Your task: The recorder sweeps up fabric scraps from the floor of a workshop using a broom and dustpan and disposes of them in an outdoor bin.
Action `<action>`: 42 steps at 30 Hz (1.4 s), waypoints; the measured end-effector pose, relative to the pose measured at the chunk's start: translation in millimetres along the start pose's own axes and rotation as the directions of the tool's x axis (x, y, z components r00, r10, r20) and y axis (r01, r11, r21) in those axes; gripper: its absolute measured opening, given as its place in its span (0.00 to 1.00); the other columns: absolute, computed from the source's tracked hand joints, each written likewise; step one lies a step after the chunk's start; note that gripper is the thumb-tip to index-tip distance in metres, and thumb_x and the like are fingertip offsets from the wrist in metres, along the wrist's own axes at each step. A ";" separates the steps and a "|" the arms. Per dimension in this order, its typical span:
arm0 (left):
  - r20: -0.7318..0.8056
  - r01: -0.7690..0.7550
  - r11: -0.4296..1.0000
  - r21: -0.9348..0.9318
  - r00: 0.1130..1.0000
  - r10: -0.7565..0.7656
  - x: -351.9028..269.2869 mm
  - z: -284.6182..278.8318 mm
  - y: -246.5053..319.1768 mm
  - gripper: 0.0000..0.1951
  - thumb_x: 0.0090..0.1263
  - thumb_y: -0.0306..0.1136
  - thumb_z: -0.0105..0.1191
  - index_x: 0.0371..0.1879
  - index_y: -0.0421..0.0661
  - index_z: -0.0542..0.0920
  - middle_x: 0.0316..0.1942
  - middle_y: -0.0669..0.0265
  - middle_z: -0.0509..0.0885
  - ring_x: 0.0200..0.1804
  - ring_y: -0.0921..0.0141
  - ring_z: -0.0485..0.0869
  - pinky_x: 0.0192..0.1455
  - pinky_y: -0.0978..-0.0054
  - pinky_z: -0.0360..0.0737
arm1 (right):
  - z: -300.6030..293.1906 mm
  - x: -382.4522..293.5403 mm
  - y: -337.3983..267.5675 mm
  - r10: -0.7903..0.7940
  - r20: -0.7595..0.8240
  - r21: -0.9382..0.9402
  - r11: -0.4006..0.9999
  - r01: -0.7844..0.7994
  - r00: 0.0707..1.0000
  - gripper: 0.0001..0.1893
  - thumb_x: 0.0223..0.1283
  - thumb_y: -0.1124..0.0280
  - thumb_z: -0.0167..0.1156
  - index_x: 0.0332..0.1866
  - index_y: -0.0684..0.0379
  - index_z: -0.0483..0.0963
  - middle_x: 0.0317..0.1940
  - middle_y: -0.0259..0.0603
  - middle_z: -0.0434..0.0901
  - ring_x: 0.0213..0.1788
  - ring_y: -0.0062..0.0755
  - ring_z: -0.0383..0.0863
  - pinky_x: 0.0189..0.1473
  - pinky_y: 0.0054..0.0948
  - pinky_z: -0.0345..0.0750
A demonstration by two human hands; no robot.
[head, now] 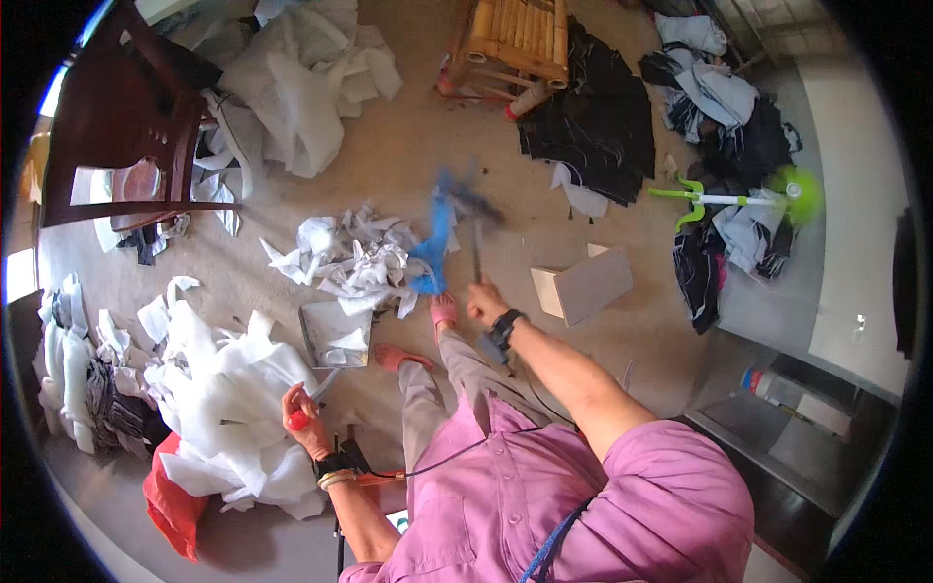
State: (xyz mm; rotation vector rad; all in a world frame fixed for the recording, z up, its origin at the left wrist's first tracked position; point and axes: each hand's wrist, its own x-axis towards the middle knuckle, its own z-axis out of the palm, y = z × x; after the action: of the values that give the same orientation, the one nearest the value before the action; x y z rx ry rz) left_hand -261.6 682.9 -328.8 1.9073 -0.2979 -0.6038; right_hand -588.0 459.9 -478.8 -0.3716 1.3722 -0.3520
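My left hand [305, 426] grips the handle of a metal dustpan [310, 342]; a red end shows at the palm. White scraps [350, 342] lie in the pan. In my right hand [485, 302] is the thin stick of a broom [477, 251], whose dark head is blurred at the upper end. A blue plastic sheet or bag [430, 255] is beside the broom, also blurred; whether they touch I cannot tell. Left of it, a heap of crumpled white scraps [364, 251] lies on the floor, above the dustpan.
A large white wadding pile [226, 393] with a red bag [171, 495] is at left. More white sheets [306, 87] lie near a dark wooden chair [116, 116]. A bamboo stool [517, 44], black cloth [598, 124], an angled board [594, 288] and a green fan [794, 193] are ahead and right.
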 end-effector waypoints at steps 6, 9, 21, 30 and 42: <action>0.281 -0.014 0.999 0.034 0.960 0.004 1.4 5.0 18.6 0.04 0.63 0.26 0.50 0.35 0.42 0.78 0.25 0.77 0.73 0.27 0.83 0.68 0.28 0.86 0.64 | 106.8 -90.0 5.7 0.238 0.215 0.297 0.908 -0.295 0.947 0.04 0.61 0.65 0.50 0.37 0.46 0.63 0.18 0.24 0.61 0.16 0.13 0.59 0.14 0.14 0.54; 0.315 -0.071 0.994 0.080 0.948 0.043 1.8 4.8 18.4 0.07 0.61 0.20 0.48 0.35 0.41 0.78 0.24 0.78 0.71 0.27 0.83 0.67 0.29 0.87 0.63 | 109.8 -113.5 2.7 0.286 0.401 0.442 0.772 -0.457 0.870 0.08 0.62 0.67 0.50 0.40 0.46 0.58 0.17 0.24 0.59 0.13 0.10 0.55 0.12 0.14 0.51; 0.406 -0.198 0.980 -0.013 0.895 0.187 9.1 -21.2 -9.3 0.07 0.58 0.20 0.50 0.33 0.43 0.80 0.22 0.65 0.79 0.26 0.77 0.75 0.30 0.80 0.71 | 51.1 -169.6 17.8 0.290 0.141 0.481 0.816 -0.322 0.946 0.14 0.60 0.66 0.52 0.22 0.53 0.58 0.16 0.25 0.59 0.14 0.12 0.56 0.14 0.14 0.53; 0.419 -0.066 0.998 -0.019 0.905 0.068 8.5 -33.9 -25.6 0.07 0.59 0.22 0.49 0.33 0.43 0.80 0.23 0.67 0.78 0.27 0.76 0.74 0.32 0.80 0.71 | 147.1 -158.1 62.7 0.293 0.498 0.706 0.409 -0.578 0.816 0.17 0.57 0.74 0.49 0.49 0.67 0.57 0.11 0.24 0.57 0.11 0.14 0.55 0.15 0.14 0.56; 0.292 -0.099 0.995 0.017 0.952 0.090 -1.1 -36.4 -33.6 0.05 0.59 0.24 0.51 0.32 0.44 0.80 0.21 0.63 0.78 0.25 0.74 0.76 0.30 0.78 0.72 | 100.8 -132.2 -21.3 0.145 0.325 0.341 0.904 -0.258 0.935 0.10 0.59 0.66 0.54 0.39 0.58 0.63 0.13 0.24 0.58 0.12 0.13 0.57 0.15 0.16 0.55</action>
State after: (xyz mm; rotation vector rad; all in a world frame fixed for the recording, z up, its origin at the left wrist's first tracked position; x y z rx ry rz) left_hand -245.3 725.6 -347.9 1.8207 -0.5869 -0.8205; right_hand -510.9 505.8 -337.3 0.0448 1.0104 -0.3628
